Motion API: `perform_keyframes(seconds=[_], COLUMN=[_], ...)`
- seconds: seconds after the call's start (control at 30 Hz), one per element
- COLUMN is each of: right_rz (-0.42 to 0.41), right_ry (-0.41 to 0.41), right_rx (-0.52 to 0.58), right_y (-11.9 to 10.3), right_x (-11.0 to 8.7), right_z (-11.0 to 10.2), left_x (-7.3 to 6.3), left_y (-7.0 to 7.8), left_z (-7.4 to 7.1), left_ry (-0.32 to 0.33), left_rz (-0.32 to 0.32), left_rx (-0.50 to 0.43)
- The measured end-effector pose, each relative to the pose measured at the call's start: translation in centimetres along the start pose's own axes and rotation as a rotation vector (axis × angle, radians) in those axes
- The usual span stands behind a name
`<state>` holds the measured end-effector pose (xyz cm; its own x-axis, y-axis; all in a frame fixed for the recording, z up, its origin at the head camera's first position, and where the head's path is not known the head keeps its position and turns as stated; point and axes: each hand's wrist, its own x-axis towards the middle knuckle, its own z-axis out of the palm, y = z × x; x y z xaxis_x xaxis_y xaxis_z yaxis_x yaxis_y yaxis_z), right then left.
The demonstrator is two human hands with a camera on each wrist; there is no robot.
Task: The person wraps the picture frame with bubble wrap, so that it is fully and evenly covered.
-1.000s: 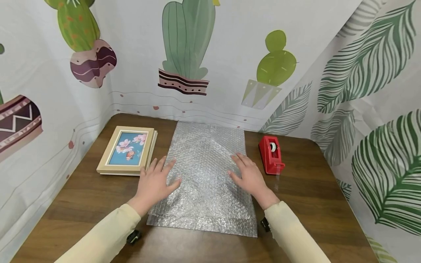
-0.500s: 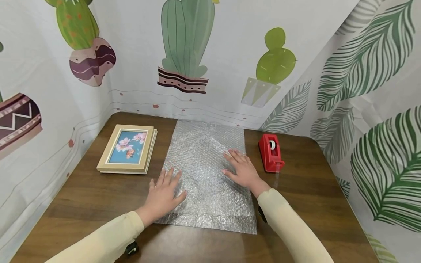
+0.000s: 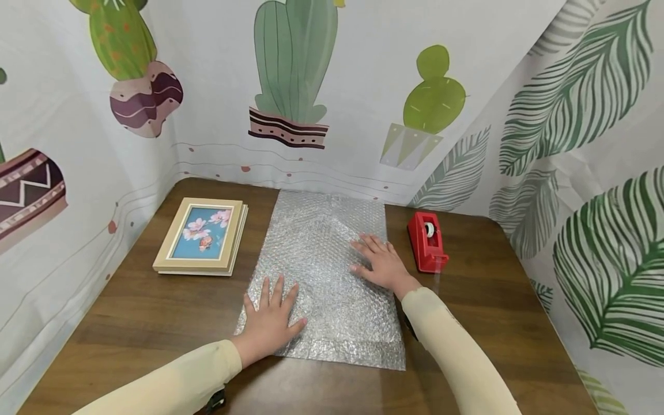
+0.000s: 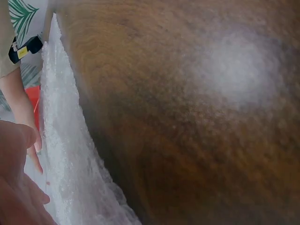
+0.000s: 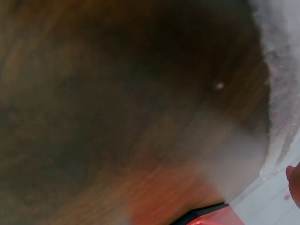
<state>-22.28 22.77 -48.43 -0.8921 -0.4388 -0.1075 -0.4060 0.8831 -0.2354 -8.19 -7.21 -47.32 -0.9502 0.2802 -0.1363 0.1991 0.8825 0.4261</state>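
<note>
A sheet of clear bubble wrap (image 3: 321,242) lies flat along the middle of the table, its near edge towards the person. On its lower left part rests the left hand (image 3: 270,325), fingers spread and straight. The right hand (image 3: 381,262) is over the sheet's right side, its fingers extended and pointing up and to the left. Neither hand grips anything. In the left wrist view, the bubble wrap (image 4: 70,131) runs beside part of the left hand (image 4: 16,173). Only a fingertip of the right hand (image 5: 294,185) shows in the right wrist view.
Stacked picture frames (image 3: 166,253), the top one with a flower picture, lie on the left of the brown table (image 3: 129,323). A red tape dispenser (image 3: 430,253) with a roll of tape stands right of the sheet. Behind the table hangs a white cloth (image 3: 363,69) with printed cacti and leaves.
The left hand has moved down and to the right, from near the picture frames onto the sheet's lower left part. The right hand has shifted slightly left. The sheet has stayed in place.
</note>
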Motion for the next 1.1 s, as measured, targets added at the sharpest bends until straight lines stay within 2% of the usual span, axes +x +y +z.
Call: perform_keyframes(seconds=[0.2,0.47,0.57,0.8,1.1], right_rz=[-0.046,-0.054,-0.05,-0.042,-0.041], right_ry=[-0.035,-0.047,-0.035,-0.051,-0.079], right_rx=[-0.069,-0.075,-0.068,-0.06,-0.052], right_y=[0.4,1.0,1.0,1.0,0.7], right_x=[0.4,0.8,0.9,0.6,0.6], right_z=[0.3,1.8,2.3,2.1,1.3], left_x=[0.1,0.0,0.0,-0.2,-0.3], left_y=[0.0,-1.0,-1.2,-0.8,-1.2], left_z=[0.4,1.8,2.1,2.0,1.5], left_ry=[-0.049,-0.124,-0.129,-0.139,-0.16], left_rz=[-0.019,-0.004,-0.008,-0.017,-0.016], left_rx=[0.005,-0.005,-0.002,0.012,0.034])
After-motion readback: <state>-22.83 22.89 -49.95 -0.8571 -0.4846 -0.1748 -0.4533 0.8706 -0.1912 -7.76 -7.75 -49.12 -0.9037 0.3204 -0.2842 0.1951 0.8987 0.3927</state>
